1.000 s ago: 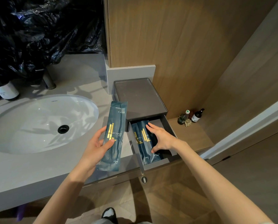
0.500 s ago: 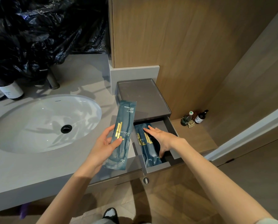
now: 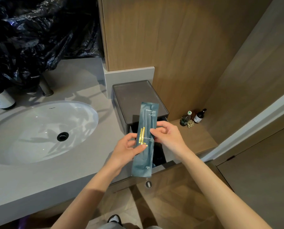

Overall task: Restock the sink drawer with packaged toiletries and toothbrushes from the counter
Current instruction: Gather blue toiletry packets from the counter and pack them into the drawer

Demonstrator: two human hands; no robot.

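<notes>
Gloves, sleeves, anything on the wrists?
No gloves on the left hand or right hand. The left forearm and right forearm are bare to the frame edge, with no sleeve in view. No watch, ring, bracelet or marking shows.

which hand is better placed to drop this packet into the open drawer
Right, probably. The right hand is over the open drawer and pinches the packet at its right edge; the left hand grips it from the left, farther from the drawer.
</notes>
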